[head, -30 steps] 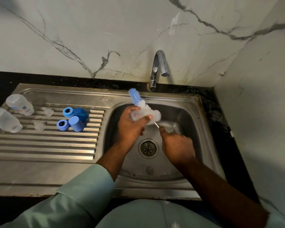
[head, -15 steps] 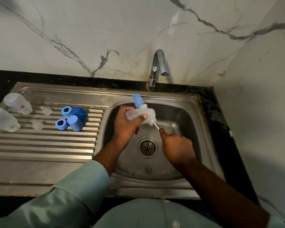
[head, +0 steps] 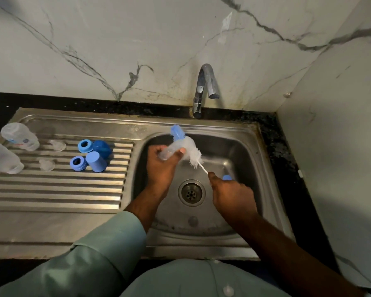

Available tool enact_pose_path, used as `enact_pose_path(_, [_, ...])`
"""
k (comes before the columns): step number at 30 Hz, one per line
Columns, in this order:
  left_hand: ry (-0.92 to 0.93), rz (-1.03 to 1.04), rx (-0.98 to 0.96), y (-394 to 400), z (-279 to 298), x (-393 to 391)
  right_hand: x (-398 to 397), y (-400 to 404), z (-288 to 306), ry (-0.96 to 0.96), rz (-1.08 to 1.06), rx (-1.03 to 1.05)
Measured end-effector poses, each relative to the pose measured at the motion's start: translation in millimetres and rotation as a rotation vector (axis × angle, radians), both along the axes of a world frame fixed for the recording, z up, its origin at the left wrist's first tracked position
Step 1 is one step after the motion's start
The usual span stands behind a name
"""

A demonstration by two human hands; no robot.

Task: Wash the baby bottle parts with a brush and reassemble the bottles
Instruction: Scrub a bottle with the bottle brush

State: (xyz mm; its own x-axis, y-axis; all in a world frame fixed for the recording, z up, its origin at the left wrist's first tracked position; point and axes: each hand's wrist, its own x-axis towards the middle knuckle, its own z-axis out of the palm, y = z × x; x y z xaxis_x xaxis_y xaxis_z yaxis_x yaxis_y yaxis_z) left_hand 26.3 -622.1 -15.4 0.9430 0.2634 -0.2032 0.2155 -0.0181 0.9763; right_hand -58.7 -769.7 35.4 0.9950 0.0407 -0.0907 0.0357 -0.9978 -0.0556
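- Your left hand (head: 162, 166) grips a clear bottle part (head: 169, 151) over the sink basin (head: 240, 151), near its left wall.
- Your right hand (head: 231, 194) holds the brush (head: 193, 154) by its handle, fingers curled; the white bristles touch the part.
- The basin lies open around the drain (head: 191, 192).
- On the ribbed drainboard (head: 56, 189), well left, lie two clear bottles (head: 19, 136), blue rings (head: 85, 146) and blue caps (head: 95, 161).
- A tap (head: 205, 88) stands against the marble wall (head: 116, 43); another wall closes the right.

We've got open drainboard (head: 51, 189) toward 7 o'clock of the blue caps (head: 94, 155); the tap (head: 204, 88) crowds the basin (head: 244, 146) at 12.
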Motion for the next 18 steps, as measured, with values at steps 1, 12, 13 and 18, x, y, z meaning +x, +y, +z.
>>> enact_pose_path(1, [0.017,-0.070,0.025,-4.1,-2.0,-4.6,4.4,-1.0,-0.3,0.005,-0.027,0.000])
enact_pose_path(12, [-0.017,-0.270,0.083,0.4,-2.2,-2.1,18.7,-8.5,-5.0,-0.014,0.027,-0.119])
enact_pose_path(13, [-0.040,-0.210,0.098,2.6,-2.8,0.2,14.4,-8.1,-5.0,-0.069,0.031,-0.207])
enact_pose_path(18, [-0.044,-0.362,0.115,-0.3,-0.7,-11.2,8.5,-9.0,-10.4,-0.064,0.055,-0.063])
